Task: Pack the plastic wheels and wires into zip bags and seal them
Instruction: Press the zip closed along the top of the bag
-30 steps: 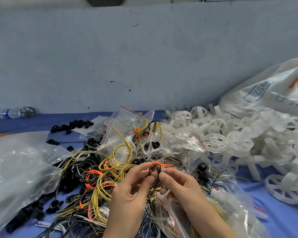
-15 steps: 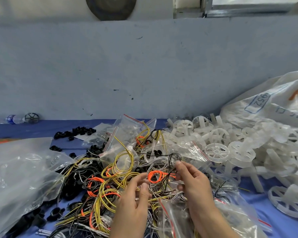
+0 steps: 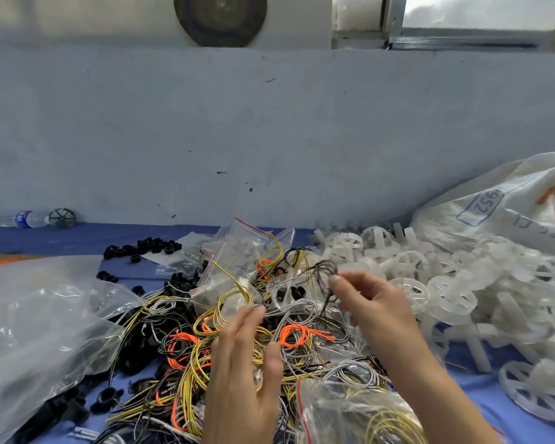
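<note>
A tangle of yellow, orange, grey and black wires (image 3: 205, 344) covers the blue table in front of me. My right hand (image 3: 375, 306) pinches a small coil of black wire (image 3: 326, 270) lifted above the pile. My left hand (image 3: 244, 373) hovers over the wires with fingers straight and spread, holding nothing. White plastic wheels (image 3: 410, 290) lie heaped to the right. Small zip bags with red strips (image 3: 247, 241) sit behind the wires, some holding wires, and another filled one (image 3: 350, 415) lies at the near edge.
A large clear plastic bag (image 3: 39, 322) lies at the left. Black plastic rings (image 3: 154, 245) are scattered at the back left. A big white sack (image 3: 510, 206) stands at the right. A water bottle (image 3: 16, 218) lies by the grey wall.
My hands have parted. The right hand carried the black coil up and to the right, away from the pile. The left hand let go and opened over the wires. The view tilted upward.
</note>
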### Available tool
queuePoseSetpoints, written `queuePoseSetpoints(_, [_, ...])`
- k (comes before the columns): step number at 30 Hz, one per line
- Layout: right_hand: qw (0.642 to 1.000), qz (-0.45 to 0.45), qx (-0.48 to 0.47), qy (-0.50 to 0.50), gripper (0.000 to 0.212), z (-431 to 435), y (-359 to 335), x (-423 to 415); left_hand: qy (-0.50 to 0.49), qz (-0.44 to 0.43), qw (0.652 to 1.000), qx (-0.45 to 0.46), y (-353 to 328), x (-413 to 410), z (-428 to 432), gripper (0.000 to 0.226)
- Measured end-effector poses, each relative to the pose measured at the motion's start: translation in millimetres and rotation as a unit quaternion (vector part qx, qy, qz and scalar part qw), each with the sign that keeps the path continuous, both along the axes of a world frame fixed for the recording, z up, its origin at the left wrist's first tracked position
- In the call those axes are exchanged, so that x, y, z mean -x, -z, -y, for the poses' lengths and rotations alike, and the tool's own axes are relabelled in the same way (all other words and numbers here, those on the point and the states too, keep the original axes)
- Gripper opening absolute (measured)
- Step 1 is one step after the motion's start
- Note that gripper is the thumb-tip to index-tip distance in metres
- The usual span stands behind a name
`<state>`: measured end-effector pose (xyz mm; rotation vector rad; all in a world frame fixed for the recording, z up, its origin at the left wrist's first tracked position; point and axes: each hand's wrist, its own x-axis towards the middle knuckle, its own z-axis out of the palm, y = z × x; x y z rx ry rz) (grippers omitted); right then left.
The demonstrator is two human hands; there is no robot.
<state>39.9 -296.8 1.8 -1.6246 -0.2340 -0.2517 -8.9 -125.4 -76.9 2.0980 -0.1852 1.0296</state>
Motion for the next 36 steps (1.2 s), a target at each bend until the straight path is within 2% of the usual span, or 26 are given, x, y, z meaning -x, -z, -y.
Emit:
queuePoseSetpoints(2, [0.996,-0.010,0.073,-0.059,0.009,-4.8,1.3,2.0,-0.001,0.062,0.996,-0.058,-2.6,0.6,-2.4,0.062])
queuePoseSetpoints(4, [0.983,-0.013,0.129,-0.131,0.008,-10.2,3.7,5.7,0.011,0.071,0.993,-0.097,-7.2,2.6,-3.2,0.077])
queuePoseSetpoints(7, [0.969,-0.032,0.126,-0.210,0.026,-16.9,8.3,12.4,0.026,0.032,0.996,-0.082,-10.9,7.2,-2.1,0.085])
queuePoseSetpoints(9, [0.968,-0.041,0.102,-0.227,0.023,-19.3,10.4,15.2,0.031,-0.044,0.998,-0.018,-11.5,10.1,-0.4,0.081])
queuePoseSetpoints(11, [0.969,-0.048,0.076,-0.228,0.014,-19.6,12.0,17.3,0.041,-0.108,0.993,0.037,-7.5,10.1,-0.8,0.075])
queuePoseSetpoints(14, [0.973,-0.055,0.039,-0.222,0.020,-15.9,14.7,20.5,0.091,-0.120,0.985,0.089,-5.9,9.8,-3.1,0.056])
queuePoseSetpoints(17, [0.979,-0.066,0.024,-0.194,0.026,-12.2,16.7,22.4,0.143,-0.131,0.978,0.080,-7.2,8.4,-3.5,0.035])
queuePoseSetpoints(20, [0.983,-0.074,0.031,-0.163,0.031,-8.5,16.9,23.8,0.119,-0.113,0.986,0.016,-3.9,7.1,-5.6,0.047])
queuePoseSetpoints(23, [0.986,-0.081,0.057,-0.134,0.025,-2.7,16.4,29.6,0.107,-0.120,0.986,-0.040,-0.6,8.6,-4.9,0.054])
queuePoseSetpoints(28, [0.985,-0.045,0.160,-0.039,0.018,8.2,17.0,41.8,0.099,-0.147,0.984,-0.031,-4.1,14.1,-10.2,0.046])
queuePoseSetpoints(30, [0.966,-0.025,0.243,-0.085,0.013,11.9,17.9,51.8,0.104,-0.159,0.982,-0.024,-3.8,19.9,-18.7,0.036])
queuePoseSetpoints(31, [0.946,-0.010,0.299,-0.128,0.019,11.2,18.9,56.6,0.103,-0.161,0.981,-0.027,-3.8,24.3,-24.1,0.033])
queuePoseSetpoints(34, [0.837,0.064,0.506,-0.196,0.041,5.4,22.6,66.6,0.101,-0.166,0.980,-0.050,-8.9,38.1,-40.0,0.042])
queuePoseSetpoints(35, [0.804,0.087,0.556,-0.193,0.043,3.6,24.8,68.5,0.100,-0.165,0.980,-0.058,-12.1,41.3,-44.2,0.045])
queuePoseSetpoints(36, [0.786,0.101,0.581,-0.186,0.041,2.6,26.9,70.2,0.100,-0.164,0.979,-0.070,-16.8,44.3,-47.6,0.046])
